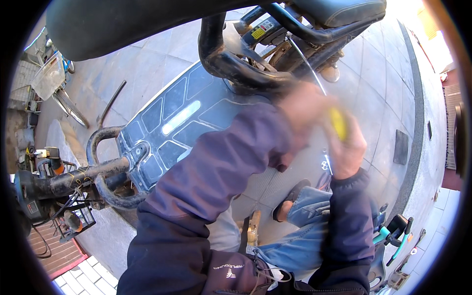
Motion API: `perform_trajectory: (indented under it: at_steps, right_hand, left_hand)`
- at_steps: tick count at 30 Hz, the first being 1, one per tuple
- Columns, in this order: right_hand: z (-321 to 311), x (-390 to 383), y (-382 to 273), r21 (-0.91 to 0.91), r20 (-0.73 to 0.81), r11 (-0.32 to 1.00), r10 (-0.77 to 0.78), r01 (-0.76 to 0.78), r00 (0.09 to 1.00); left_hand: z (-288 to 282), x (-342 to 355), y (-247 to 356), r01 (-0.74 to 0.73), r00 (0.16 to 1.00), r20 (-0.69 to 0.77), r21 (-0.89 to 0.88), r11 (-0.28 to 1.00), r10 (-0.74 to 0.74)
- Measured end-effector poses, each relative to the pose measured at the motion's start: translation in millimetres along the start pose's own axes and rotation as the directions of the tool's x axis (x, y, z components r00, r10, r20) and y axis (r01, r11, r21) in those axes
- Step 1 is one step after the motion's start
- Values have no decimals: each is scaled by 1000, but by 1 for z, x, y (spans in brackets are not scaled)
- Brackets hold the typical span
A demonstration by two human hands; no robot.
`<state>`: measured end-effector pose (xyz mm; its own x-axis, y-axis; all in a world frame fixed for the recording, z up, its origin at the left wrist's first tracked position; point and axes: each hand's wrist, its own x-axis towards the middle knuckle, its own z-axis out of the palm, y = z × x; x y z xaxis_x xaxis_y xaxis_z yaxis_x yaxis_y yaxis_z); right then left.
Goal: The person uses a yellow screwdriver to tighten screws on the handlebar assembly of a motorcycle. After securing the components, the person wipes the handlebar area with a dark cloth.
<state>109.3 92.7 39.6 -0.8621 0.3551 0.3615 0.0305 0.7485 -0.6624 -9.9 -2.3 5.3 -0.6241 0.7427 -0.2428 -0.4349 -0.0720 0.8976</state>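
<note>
My right hand [350,150] is closed around the yellow handle [339,124] of what looks like a long screwdriver. Its thin metal shaft [307,64] runs up to the frame under the padded seat [339,11] of a vehicle with black tubing [223,61]. My left hand [304,109] is beside the handle and shaft, its fingers smeared by motion, so its grip does not show. Just below the right hand is a shiny metal piece [326,161], too unclear to name. A blue-grey footboard [196,105] lies beyond my left sleeve.
A dark padded part [123,24] overhangs the upper left. The steering column [83,177] with loose cables extends left. A bicycle with a basket [50,76] stands farther off. A dark flat piece [401,146] lies on the paving at right, and a turquoise-and-black object [396,236] is at lower right.
</note>
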Motion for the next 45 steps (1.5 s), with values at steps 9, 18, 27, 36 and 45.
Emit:
perform_trajectory:
  at_steps: [9,18,27,36,45]
  right_hand:
    - [-19,11,11,589,647,313,369,-745,667]
    - [-19,14,4,541,744,94,409,-836,528]
    - [6,-5,7,28,23,999,21,-22,1000]
    - [-16,13,15,501,865,-215,88,-838,494]
    - [-5,-1,8,462,448,620,454,-635,770]
  left_hand:
    - [-9,-4,1,-121,987,109,62,991,114]
    - [-22,17,-35,-716,688,319,447,536,652]
    - [-11,10,-10,-79,995,72,141,987,70]
    - [-24,7,-22,-756,634,350,471,455,690]
    - [-27,21,-39,-778,543,399,570,264,739]
